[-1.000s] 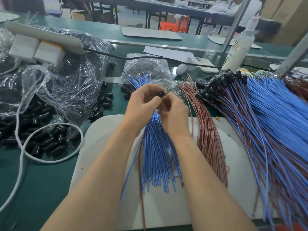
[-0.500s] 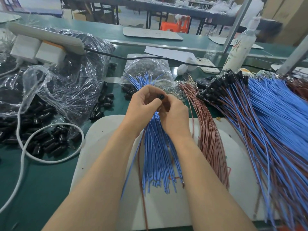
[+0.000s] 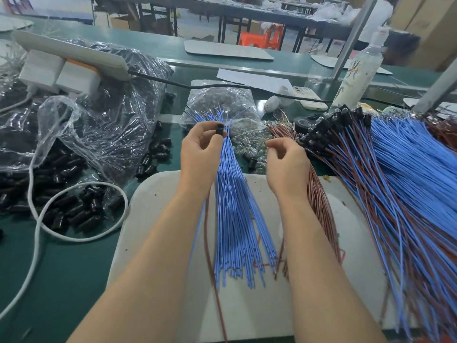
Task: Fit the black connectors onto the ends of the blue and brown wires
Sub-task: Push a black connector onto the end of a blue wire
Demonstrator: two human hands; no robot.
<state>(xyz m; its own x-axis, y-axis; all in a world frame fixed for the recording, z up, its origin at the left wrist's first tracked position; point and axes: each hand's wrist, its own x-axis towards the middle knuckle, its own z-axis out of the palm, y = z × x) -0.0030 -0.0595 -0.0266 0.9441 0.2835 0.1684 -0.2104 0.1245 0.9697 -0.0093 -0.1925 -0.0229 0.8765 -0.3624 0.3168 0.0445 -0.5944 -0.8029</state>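
My left hand (image 3: 197, 154) pinches a small black connector (image 3: 219, 128) between thumb and fingertips, above the far end of a loose bundle of blue wires (image 3: 235, 219) on the white board (image 3: 153, 206). From that hand a single blue wire and a single brown wire (image 3: 210, 243) hang down toward me. My right hand (image 3: 288, 164) hovers with curled fingers over the bundle of brown wires (image 3: 319, 201), its fingertips pinched together; whether it holds anything I cannot tell. A large pile of blue and brown wires with black connectors fitted (image 3: 331, 125) lies at the right.
Loose black connectors (image 3: 74, 209) lie at the left beside a clear plastic bag (image 3: 103, 125). A white cable (image 3: 39, 219) loops over them. A bag of small clear parts (image 3: 220, 102), a white bottle (image 3: 356, 78) and a phone (image 3: 309, 97) stand behind.
My hands were pressed together on the black connector; now they have parted. The left hand keeps the connector and the right hand has moved right over the brown wires.
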